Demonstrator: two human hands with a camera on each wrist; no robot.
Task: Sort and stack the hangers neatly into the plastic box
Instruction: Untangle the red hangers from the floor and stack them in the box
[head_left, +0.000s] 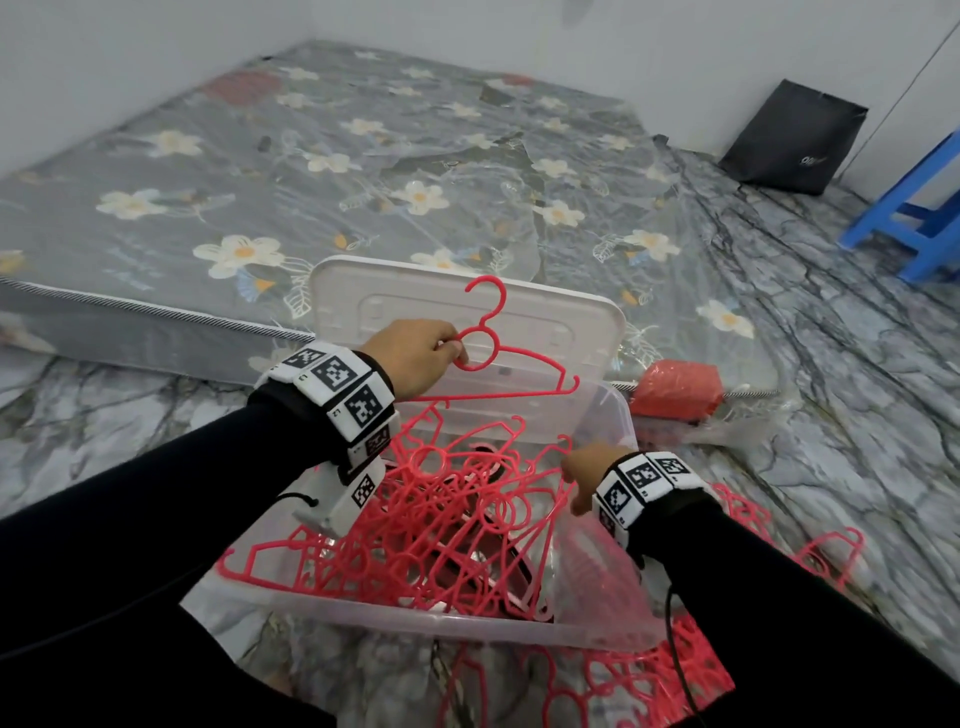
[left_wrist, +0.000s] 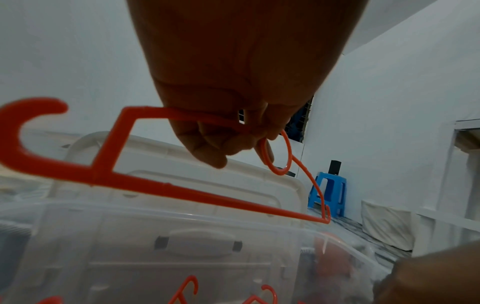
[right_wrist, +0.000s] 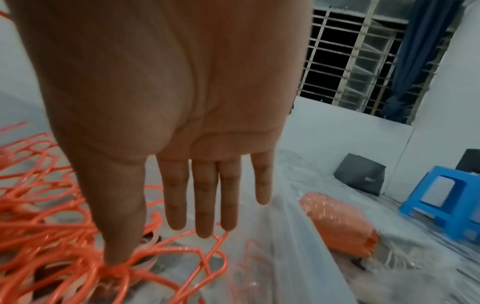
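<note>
The left hand (head_left: 415, 356) pinches one pink hanger (head_left: 511, 358) raised at 12 o'clock over the plastic box (head_left: 467, 621), the right hand (right_wrist: 182, 123) reaches flat-fingered into its tangled heap (head_left: 436, 525); with more hangers on the floor (head_left: 691, 670) at 5 o'clock, stacking looks barely begun.

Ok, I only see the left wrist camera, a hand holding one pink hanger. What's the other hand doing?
Observer: The right hand is open, fingers straight, down at the tangled pink plastic hangers in the clear plastic box.
Operator: Are any hangers outside the box?
Observer: Yes, more pink hangers lie on the marbled floor, right of the box.
Operator: What's behind the white plastic lid?
Observer: A grey flowered mattress.
</note>
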